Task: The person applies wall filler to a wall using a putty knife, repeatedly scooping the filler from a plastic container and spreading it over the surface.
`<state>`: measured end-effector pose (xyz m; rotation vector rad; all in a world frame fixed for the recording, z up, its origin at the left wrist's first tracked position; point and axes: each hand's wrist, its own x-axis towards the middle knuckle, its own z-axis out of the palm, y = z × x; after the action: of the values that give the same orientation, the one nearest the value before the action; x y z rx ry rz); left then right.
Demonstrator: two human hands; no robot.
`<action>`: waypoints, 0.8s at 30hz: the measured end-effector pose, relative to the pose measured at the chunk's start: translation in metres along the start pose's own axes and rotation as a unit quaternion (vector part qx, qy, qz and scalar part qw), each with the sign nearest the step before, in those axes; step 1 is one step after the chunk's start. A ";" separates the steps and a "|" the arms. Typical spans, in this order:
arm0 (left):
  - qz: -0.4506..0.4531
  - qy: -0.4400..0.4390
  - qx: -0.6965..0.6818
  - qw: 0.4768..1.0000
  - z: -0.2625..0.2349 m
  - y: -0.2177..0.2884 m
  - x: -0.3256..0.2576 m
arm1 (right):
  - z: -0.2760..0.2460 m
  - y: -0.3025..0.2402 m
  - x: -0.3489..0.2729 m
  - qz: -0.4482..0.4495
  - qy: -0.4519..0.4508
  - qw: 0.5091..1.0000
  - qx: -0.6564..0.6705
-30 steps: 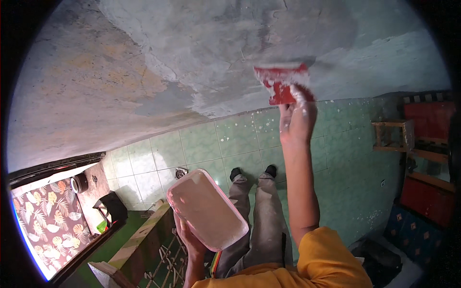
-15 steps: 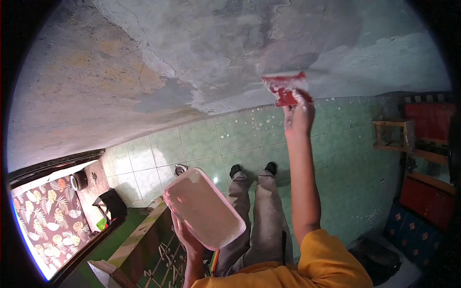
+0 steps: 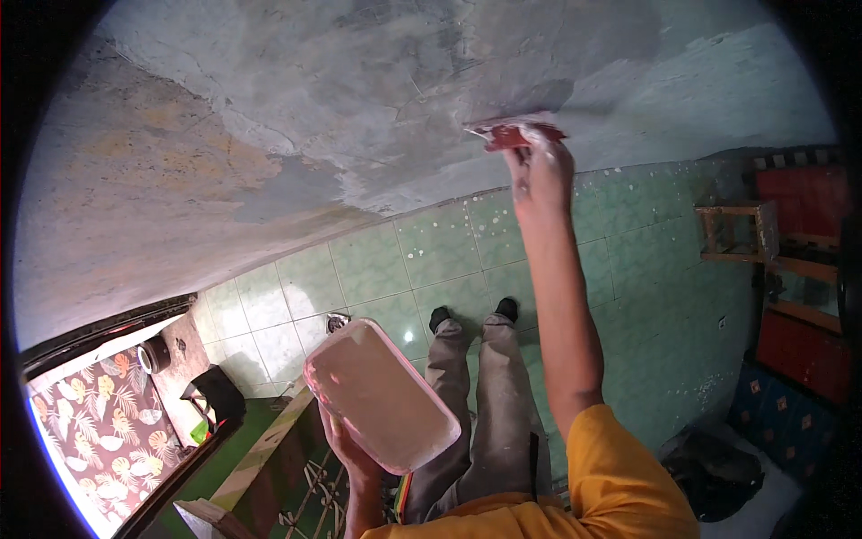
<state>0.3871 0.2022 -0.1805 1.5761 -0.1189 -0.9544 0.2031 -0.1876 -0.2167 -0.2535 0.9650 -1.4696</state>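
Note:
My right hand (image 3: 544,175) grips a red scraper (image 3: 514,135) smeared with white paste, its blade edge against the grey plastered wall (image 3: 386,90). Whitish smears mark my fingers. Down at waist height, my left hand (image 3: 352,449) supports a pink-rimmed rectangular tub (image 3: 382,395) from its left side and underneath. A smooth, pale pinkish-grey paste fills much of the tub. Around the scraper the wall shows darker, damp-looking patches and lighter coated areas. Farther left it is bare and brownish.
Green floor tiles (image 3: 440,242) carry white splashes along the wall. A wooden stool (image 3: 736,229) and red furniture (image 3: 799,355) stand at the right. Near my left side are a wooden beam (image 3: 265,449) and metal grillwork (image 3: 314,494). A dark bag (image 3: 714,476) lies at the lower right.
My right hand and the scraper have moved up and slightly left along the wall, and the scraper's face now appears narrower. The tub stays nearly in place in my left hand.

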 end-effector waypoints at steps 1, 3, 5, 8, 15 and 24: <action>0.008 -0.010 0.020 1.000 0.000 -0.001 0.002 | -0.006 -0.008 -0.009 -0.002 -0.024 1.000 0.015; 0.016 -0.021 0.040 0.999 0.001 0.001 0.003 | -0.024 -0.002 -0.013 -0.002 0.020 1.000 0.010; 0.025 -0.035 0.100 0.994 0.008 0.006 0.001 | -0.054 0.024 0.001 0.016 0.103 0.995 -0.001; 0.040 -0.038 0.082 0.995 0.010 0.000 0.000 | -0.093 0.081 0.040 0.067 0.116 0.990 -0.041; 0.027 -0.038 0.045 0.998 0.017 0.005 -0.005 | -0.063 0.099 0.051 0.093 0.150 0.984 -0.007; 0.007 -0.055 0.048 0.997 0.025 0.006 -0.007 | -0.067 0.004 0.007 -0.019 0.082 0.995 0.056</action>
<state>0.3693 0.1853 -0.1703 1.6083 -0.2549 -1.0381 0.1601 -0.1664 -0.2638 -0.0710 1.0095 -1.5913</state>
